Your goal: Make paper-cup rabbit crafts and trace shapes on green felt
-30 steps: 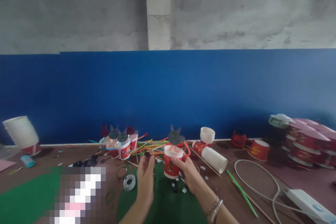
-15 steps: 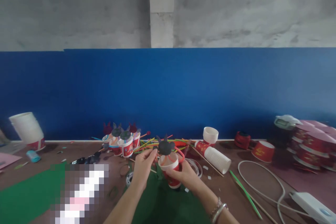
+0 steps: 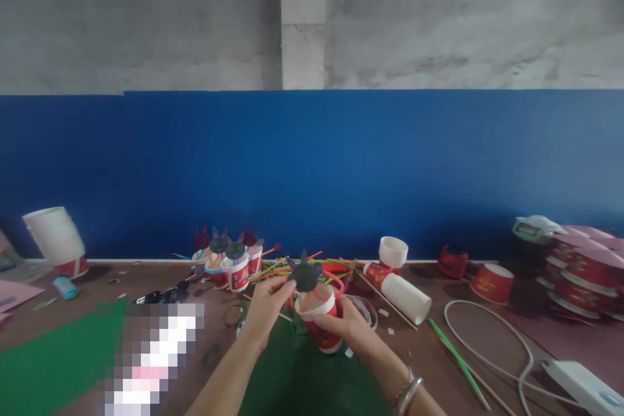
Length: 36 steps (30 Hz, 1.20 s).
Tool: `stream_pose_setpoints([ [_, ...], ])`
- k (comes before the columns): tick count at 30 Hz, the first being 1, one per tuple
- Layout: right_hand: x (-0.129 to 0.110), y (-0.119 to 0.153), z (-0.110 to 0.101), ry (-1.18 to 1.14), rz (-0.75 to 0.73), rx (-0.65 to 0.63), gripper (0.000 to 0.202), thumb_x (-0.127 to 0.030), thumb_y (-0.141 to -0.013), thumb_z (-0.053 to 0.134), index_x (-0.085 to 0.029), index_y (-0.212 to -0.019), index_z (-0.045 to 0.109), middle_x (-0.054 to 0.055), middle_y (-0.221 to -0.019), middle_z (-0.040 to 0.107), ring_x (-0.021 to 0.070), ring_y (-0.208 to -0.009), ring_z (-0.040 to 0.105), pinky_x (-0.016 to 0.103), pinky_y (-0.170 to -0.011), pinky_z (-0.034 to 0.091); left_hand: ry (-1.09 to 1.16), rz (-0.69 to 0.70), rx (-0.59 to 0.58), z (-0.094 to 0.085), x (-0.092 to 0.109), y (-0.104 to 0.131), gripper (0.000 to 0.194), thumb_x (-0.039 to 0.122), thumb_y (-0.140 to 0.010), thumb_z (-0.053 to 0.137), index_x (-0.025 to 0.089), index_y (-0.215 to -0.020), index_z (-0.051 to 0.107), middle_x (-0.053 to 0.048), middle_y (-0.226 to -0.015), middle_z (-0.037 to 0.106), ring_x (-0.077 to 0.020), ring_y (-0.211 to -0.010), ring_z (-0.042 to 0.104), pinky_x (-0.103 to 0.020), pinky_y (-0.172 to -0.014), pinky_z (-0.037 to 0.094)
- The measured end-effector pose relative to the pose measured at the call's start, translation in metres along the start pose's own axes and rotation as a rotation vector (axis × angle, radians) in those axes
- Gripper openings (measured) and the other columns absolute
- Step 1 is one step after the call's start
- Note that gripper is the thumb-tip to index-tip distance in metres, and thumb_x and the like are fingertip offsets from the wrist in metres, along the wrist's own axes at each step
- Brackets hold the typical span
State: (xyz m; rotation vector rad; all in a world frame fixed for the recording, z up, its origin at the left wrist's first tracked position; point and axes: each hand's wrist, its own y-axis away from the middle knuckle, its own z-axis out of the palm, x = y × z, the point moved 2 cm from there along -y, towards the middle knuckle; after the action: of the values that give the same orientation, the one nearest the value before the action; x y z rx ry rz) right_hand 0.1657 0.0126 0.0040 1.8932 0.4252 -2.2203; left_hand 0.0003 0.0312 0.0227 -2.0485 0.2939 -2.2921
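Holds red-and-white paper cup [image 3: 322, 339] in right hand [image 3: 350, 324], with grip wrapped round side and thumb across near face. Tilts cup slightly, top leaning left, over dark green mat [image 3: 312, 387] between middle and near edge of table [image 3: 409, 351]. Pinches dark eared cutout [image 3: 306, 277] in left hand [image 3: 266, 309], with thumb and finger of grip pressed on its left side, just above cup's rim. Cannot tell for sure about any join between cutout and cup, too small. Shows red bent strip [image 3: 340, 284] at cup's right, near right hand. Along far edge, left of middle: cluster of cups with similar cutouts [image 3: 238, 274]. Right next to that: loose coloured sticks [image 3: 273, 269]. Right of middle: nested white cups [image 3: 407, 299], lying sideways. Toward near right corner: white power strip [image 3: 582, 382].
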Motion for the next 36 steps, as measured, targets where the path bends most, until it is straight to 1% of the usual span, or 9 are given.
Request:
stream_pose_setpoints([
  [2,0.000,0.001,0.001,-0.029,0.000,0.018,0.061,-0.040,-0.057,0.080,-0.014,-0.109,0.061,0.010,-0.099,0.070,0.0258,-0.092,0.063,0.037,-0.085,0.047,0.029,-0.004,0.000,-0.001,-0.001,0.000,0.025,0.036,-0.072,0.064,0.016,-0.057,0.060,0.004,-0.048,0.051,-0.0092,-0.048,0.042,-0.021,-0.050,0.031],
  [6,-0.003,0.002,0.003,-0.084,-0.006,0.046,0.063,-0.039,-0.055,0.081,-0.014,-0.109,0.061,0.010,-0.100,0.070,0.0272,-0.094,0.063,0.039,-0.087,0.047,0.072,0.011,-0.032,-0.002,-0.004,-0.001,0.019,0.034,-0.073,0.063,0.016,-0.070,0.065,0.003,-0.055,0.055,-0.0104,-0.053,0.047,-0.021,-0.055,0.035],
  [10,-0.006,0.003,0.005,-0.099,0.002,0.036,0.064,-0.039,-0.054,0.081,-0.015,-0.110,0.060,0.010,-0.102,0.070,0.0262,-0.096,0.063,0.037,-0.088,0.046,0.048,0.015,-0.045,-0.001,-0.003,0.000,0.019,0.033,-0.073,0.063,0.015,-0.068,0.065,0.002,-0.057,0.056,-0.0111,-0.054,0.048,-0.022,-0.055,0.037],
  [14,-0.009,0.004,0.006,-0.059,-0.016,0.017,0.062,-0.040,-0.055,0.080,-0.015,-0.108,0.061,0.010,-0.101,0.070,0.0264,-0.094,0.063,0.038,-0.087,0.046,0.030,0.018,-0.043,0.001,-0.001,0.001,0.019,0.033,-0.073,0.063,0.015,-0.073,0.065,0.003,-0.057,0.055,-0.0112,-0.054,0.047,-0.021,-0.054,0.037],
  [19,-0.012,0.005,0.008,-0.051,-0.036,-0.019,0.058,-0.040,-0.056,0.079,-0.016,-0.106,0.062,0.009,-0.102,0.069,0.0265,-0.096,0.062,0.038,-0.088,0.045,-0.013,0.054,0.006,0.002,0.003,0.002,0.022,0.036,-0.072,0.064,0.015,-0.066,0.063,0.004,-0.054,0.052,-0.0105,-0.051,0.046,-0.021,-0.051,0.035],
  [23,-0.015,0.006,0.007,-0.033,-0.038,-0.038,0.060,-0.038,-0.056,0.080,-0.016,-0.108,0.060,0.008,-0.096,0.070,0.0258,-0.093,0.063,0.038,-0.087,0.046,-0.031,0.012,-0.026,0.000,0.002,0.001,0.024,0.039,-0.072,0.064,0.016,-0.066,0.065,0.001,-0.055,0.058,-0.0131,-0.053,0.050,-0.022,-0.051,0.036],
  [27,-0.016,0.007,0.005,-0.019,-0.032,-0.069,0.057,-0.036,-0.058,0.079,-0.017,-0.108,0.060,0.007,-0.094,0.070,0.0235,-0.089,0.063,0.035,-0.084,0.046,-0.091,-0.004,-0.030,-0.003,0.001,0.000,0.026,0.039,-0.074,0.063,0.017,-0.060,0.065,0.002,-0.048,0.056,-0.0114,-0.047,0.045,-0.023,-0.049,0.033],
  [31,-0.017,0.007,0.006,0.004,-0.031,-0.074,0.057,-0.034,-0.058,0.079,-0.017,-0.108,0.060,0.006,-0.094,0.070,0.0224,-0.085,0.064,0.034,-0.079,0.048,-0.105,0.005,-0.053,-0.003,0.002,0.000,0.026,0.037,-0.073,0.063,0.017,-0.057,0.063,0.002,-0.050,0.057,-0.0108,-0.047,0.045,-0.023,-0.050,0.033],
  [36,-0.017,0.008,0.007,-0.031,-0.021,-0.059,0.060,-0.035,-0.056,0.080,-0.017,-0.110,0.060,0.007,-0.096,0.070,0.0245,-0.091,0.063,0.037,-0.086,0.046,-0.028,-0.007,-0.059,0.000,0.005,0.002,0.025,0.037,-0.073,0.064,0.017,-0.057,0.061,0.003,-0.047,0.054,-0.0107,-0.046,0.045,-0.023,-0.049,0.034],
])
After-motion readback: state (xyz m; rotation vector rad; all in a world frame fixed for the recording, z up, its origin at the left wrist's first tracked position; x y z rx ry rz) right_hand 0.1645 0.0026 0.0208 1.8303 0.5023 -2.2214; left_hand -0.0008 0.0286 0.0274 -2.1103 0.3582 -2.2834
